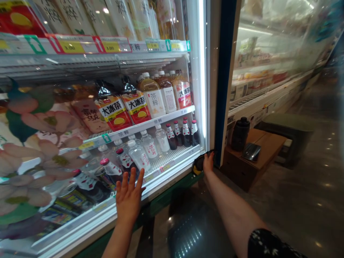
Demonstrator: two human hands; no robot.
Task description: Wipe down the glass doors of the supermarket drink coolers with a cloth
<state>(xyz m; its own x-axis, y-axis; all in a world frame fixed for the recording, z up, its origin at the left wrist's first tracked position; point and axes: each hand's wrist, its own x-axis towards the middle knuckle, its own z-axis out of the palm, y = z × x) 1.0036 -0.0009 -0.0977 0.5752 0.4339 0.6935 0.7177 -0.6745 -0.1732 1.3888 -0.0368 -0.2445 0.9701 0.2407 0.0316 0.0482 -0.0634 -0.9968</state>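
My left hand (129,197) is open with its fingers spread, in front of the lower part of the glass-fronted drinks fridge (166,179); whether it touches the glass I cannot tell. At the fridge's lower right corner, my right hand (208,163) is closed round a black and yellow tape measure (198,165), partly hidden by the hand. Behind the glass, just past my left fingertips, lie clear water bottles (138,154) and dark bottles with red caps (111,168). Tea bottles (153,95) fill the shelf above.
A cardboard box (262,143) on the floor to the right carries a black bottle (240,133) and a phone (252,151). Behind it is a dark stool-like object (287,132). A chilled display case (258,96) runs along the right. Flower decals (51,122) cover the glass at left.
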